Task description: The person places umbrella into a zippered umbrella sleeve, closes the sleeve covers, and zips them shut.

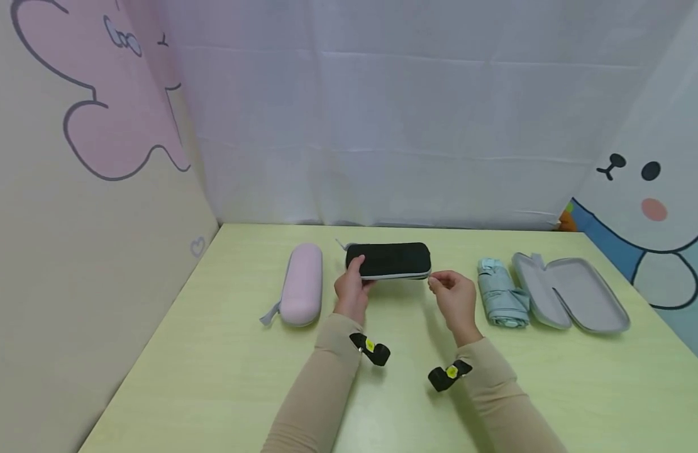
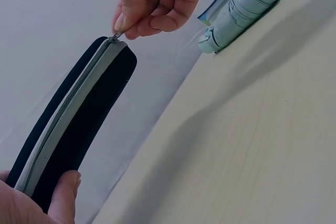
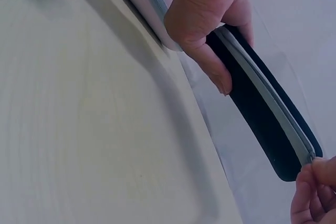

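Note:
My left hand grips the left end of a black zip case, holding it above the table. A grey zipper runs along the case's near side, and its teeth look closed in the left wrist view. At the case's right end my right hand pinches the small metal zipper pull between thumb and forefinger. The right wrist view shows the left thumb pressed on the case's black side. Most of the pull is hidden by the right fingertips.
A pink hard case with a grey strap lies left of the hands. To the right are a folded light-blue umbrella and an opened grey case. A white cloth hangs behind the pale yellow table.

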Available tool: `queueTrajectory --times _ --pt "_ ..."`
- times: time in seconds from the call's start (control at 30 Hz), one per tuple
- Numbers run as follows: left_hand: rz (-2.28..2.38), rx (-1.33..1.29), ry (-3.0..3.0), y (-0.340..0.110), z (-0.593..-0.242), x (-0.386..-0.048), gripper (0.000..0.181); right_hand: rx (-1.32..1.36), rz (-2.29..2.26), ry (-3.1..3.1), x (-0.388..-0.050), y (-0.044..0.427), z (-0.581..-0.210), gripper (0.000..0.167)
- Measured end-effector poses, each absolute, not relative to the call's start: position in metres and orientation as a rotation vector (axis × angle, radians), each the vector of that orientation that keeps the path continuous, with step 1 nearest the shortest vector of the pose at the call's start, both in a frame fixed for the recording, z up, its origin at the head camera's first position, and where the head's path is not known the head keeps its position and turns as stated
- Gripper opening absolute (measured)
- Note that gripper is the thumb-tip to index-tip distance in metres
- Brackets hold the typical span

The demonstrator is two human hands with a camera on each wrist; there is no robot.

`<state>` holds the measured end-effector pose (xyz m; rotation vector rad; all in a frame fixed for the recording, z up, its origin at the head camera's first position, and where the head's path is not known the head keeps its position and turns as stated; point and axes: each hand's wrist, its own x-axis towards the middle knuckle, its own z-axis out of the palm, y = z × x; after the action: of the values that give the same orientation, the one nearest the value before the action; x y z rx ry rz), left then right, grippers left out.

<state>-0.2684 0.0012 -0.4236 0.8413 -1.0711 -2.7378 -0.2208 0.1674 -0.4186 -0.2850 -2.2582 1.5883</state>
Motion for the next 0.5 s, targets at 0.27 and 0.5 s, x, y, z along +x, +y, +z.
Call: queueTrajectory --times 0.27,0.5 --pt "-2.77 0.806 -1.086 0.007 -0.42 -0.265 0.051 -0.304 1.599 -2.224 -0.221 0.169 -0.422 0.008" --pt "-3.014 0.662 -1.208 -0.005 -0.419 -0.267 0.052 -0.356 1.667 -2.176 -0.227 0.182 -0.418 0.011"
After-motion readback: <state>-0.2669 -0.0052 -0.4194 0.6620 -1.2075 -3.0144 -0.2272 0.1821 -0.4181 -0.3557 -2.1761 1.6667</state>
